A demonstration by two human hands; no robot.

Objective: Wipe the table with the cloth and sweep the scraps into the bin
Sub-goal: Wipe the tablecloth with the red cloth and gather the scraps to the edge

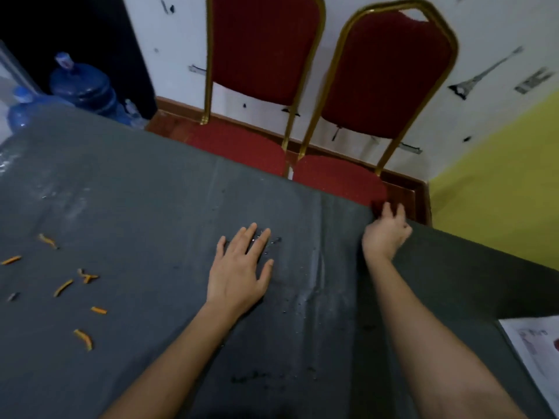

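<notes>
A grey-covered table (136,189) fills the view. Several orange scraps (63,287) lie scattered on its left part. My left hand (239,273) rests flat on the table near the middle, fingers spread, holding nothing. Small water drops (272,241) sit by its fingertips. My right hand (385,234) reaches the table's far edge with its fingers partly curled over it, beside a dark red patch (378,204). I cannot tell whether it grips anything there. I see no separate wiping cloth and no bin.
Two red chairs with gold frames (263,55) (384,74) stand against the wall just beyond the far edge. Blue water jugs (81,86) stand at the back left. A printed sheet (535,349) lies at the table's right edge. More droplets (257,378) sit near me.
</notes>
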